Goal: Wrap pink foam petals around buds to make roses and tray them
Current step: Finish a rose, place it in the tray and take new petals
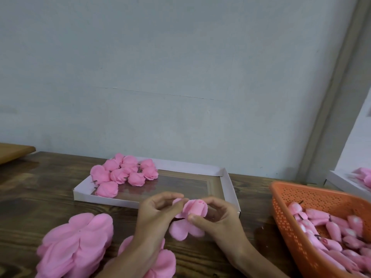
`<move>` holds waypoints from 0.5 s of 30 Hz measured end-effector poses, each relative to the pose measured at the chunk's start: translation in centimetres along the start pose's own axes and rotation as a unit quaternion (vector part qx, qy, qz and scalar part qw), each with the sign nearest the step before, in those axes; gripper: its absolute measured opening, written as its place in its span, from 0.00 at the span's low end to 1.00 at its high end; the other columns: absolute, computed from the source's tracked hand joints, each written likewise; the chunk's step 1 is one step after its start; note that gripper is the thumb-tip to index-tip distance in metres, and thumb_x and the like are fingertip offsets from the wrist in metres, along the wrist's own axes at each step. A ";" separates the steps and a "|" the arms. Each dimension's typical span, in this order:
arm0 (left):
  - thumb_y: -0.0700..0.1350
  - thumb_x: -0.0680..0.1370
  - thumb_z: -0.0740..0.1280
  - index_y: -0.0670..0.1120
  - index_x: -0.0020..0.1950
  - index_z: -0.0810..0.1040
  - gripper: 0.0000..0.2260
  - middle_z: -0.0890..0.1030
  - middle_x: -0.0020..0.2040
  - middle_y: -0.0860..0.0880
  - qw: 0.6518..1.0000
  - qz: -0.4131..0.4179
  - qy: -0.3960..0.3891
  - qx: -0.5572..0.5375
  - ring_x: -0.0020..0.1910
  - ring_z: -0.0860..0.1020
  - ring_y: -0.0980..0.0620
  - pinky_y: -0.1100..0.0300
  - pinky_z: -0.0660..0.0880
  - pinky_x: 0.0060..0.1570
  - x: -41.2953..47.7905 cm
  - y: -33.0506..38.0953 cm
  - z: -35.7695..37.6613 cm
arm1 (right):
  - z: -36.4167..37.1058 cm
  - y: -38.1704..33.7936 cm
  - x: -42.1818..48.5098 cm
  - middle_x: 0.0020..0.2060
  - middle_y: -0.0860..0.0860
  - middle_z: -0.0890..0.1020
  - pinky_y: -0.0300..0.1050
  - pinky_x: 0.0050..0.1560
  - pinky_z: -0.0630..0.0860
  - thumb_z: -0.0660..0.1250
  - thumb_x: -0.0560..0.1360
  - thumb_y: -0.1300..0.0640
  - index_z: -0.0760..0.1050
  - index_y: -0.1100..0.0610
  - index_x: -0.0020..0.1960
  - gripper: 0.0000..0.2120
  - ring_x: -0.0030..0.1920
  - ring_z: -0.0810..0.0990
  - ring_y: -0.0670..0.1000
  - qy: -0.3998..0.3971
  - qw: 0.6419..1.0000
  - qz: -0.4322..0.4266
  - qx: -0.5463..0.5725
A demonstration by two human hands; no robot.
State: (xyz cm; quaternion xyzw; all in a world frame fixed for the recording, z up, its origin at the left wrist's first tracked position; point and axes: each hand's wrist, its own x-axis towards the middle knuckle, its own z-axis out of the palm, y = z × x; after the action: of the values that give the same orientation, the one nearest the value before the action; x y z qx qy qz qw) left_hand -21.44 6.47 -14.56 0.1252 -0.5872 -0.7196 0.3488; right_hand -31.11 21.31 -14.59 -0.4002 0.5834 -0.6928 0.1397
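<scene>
**Petals half closed around the bud, tray waiting just behind**

I have both hands together at the near centre of the dark wooden table (pixel 40 197), working one rose. My left hand (pixel 158 213) is curled, thumb and fingers pinched on the left side of the half-wrapped pink foam rose (pixel 195 208), while my right hand (pixel 216 217) is partly closed, its thumb pressing a petal at the lower front and its fingers arched over the right side. I judge the two-sided grip is there to keep the upper petals cupped against the bud tip while the lower pink petals (pixel 184 230), hanging loose beneath, are yet to be folded up.

The rose sits between my hands, raised above the table and just in front of the near wall of the shallow white cardboard tray (pixel 222 173). That tray holds a cluster of finished pink roses (pixel 124 173) in its far-left corner, leaving bare floor on the right.

Supplies lie within reach on each side: stacks of flat pink foam petal pieces (pixel 78 245) at near left, and an orange perforated plastic basket (pixel 301 199) of pink buds on short stems (pixel 329 231) at near right. A second white tray (pixel 341 182) shows at the far right edge.
</scene>
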 end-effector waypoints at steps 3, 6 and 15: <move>0.32 0.71 0.78 0.43 0.41 0.88 0.07 0.88 0.41 0.41 0.999 0.034 -0.005 -0.003 0.39 0.87 0.50 0.64 0.80 0.36 -0.2 0.2 0.2 | -0.1 0.0 0.0 0.52 0.54 0.89 0.41 0.50 0.83 0.79 0.70 0.69 0.83 0.65 0.52 0.12 0.52 0.88 0.53 -0.001 1.000 -0.008 -0.008; 0.40 0.67 0.81 0.47 0.42 0.88 0.07 0.88 0.42 0.43 0.997 0.065 -0.025 0.018 0.41 0.88 0.47 0.62 0.82 0.38 -0.3 0.2 0.2 | 0.0 0.1 0.0 0.54 0.55 0.88 0.43 0.52 0.83 0.79 0.70 0.70 0.81 0.69 0.51 0.13 0.54 0.88 0.54 -0.006 1.000 -0.016 0.000; 0.51 0.65 0.82 0.53 0.51 0.89 0.15 0.89 0.48 0.46 0.990 0.104 -0.095 0.024 0.49 0.88 0.46 0.58 0.84 0.48 -0.5 0.2 0.6 | 0.3 0.0 -0.1 0.45 0.57 0.89 0.46 0.47 0.85 0.82 0.66 0.59 0.81 0.65 0.48 0.16 0.48 0.89 0.58 0.074 0.996 -0.045 -0.015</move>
State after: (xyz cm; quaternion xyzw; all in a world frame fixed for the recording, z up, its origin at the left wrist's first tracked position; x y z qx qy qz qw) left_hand -21.38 7.24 -14.28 0.0028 -0.6449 -0.6735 0.3612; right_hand -30.77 21.18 -14.62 -0.3759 0.5841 -0.7170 0.0585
